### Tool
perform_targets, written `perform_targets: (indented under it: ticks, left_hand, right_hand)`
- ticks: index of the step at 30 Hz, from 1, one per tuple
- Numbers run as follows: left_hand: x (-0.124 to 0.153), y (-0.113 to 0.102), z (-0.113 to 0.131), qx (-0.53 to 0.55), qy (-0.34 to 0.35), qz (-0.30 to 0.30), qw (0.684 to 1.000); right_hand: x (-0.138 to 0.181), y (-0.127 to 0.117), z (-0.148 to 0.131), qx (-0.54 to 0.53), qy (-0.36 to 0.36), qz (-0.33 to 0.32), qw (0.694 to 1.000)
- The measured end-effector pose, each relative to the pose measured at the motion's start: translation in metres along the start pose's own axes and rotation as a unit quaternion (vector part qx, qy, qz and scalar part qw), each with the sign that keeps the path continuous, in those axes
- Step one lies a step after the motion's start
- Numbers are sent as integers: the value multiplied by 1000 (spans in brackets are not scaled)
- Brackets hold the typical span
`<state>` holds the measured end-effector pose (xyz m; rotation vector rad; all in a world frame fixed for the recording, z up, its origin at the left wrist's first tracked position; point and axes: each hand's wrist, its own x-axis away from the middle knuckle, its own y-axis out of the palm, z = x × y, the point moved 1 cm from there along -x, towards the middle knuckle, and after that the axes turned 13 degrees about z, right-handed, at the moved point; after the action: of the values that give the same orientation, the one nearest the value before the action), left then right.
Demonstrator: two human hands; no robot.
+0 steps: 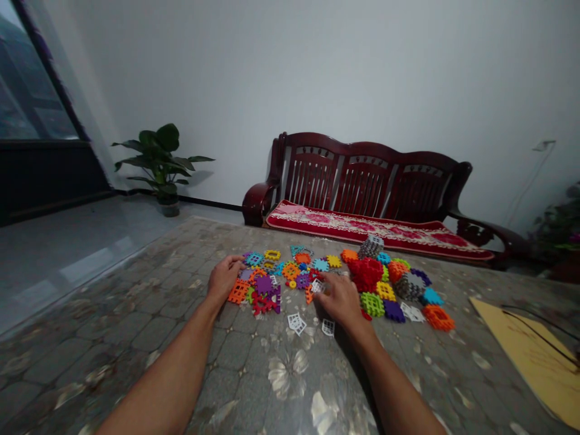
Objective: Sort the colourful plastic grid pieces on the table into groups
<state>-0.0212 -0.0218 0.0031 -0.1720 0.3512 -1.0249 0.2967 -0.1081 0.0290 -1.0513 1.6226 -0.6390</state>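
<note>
Several flat plastic waffle-block pieces in many colours (290,269) lie scattered on a table (254,374) with a grey floral cover. My left hand (223,278) rests at the left edge of the pile, fingers curled beside an orange piece (238,292) and a purple one (264,284). My right hand (338,298) is closed in a pinch on a small white piece (318,286) near the pile's middle. Built cubes stand to the right: a red one (365,273), a grey one (409,286), a green one (372,304), an orange one (438,317). Loose white pieces (296,322) lie nearer me.
A dark red wooden bench (362,181) with a red cushion stands behind the table. A potted plant (161,163) is on the floor at the left by a window. A yellow sheet (530,350) with a dark cable lies on the table's right side.
</note>
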Motion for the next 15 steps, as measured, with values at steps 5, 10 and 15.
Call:
perform_targets:
  ticks: [5, 10, 15]
  left_hand:
    - [-1, 1, -1, -3, -2, 2, 1000]
    - [0, 0, 0, -11, 4, 3, 1000]
    - [-1, 1, -1, -12, 9, 3, 1000]
  right_hand:
    - [-1, 0, -2, 20, -34, -25, 999]
    - [-1, 3, -1, 26, -39, -22, 999]
    - [-1, 2, -2, 31, -44, -22, 998]
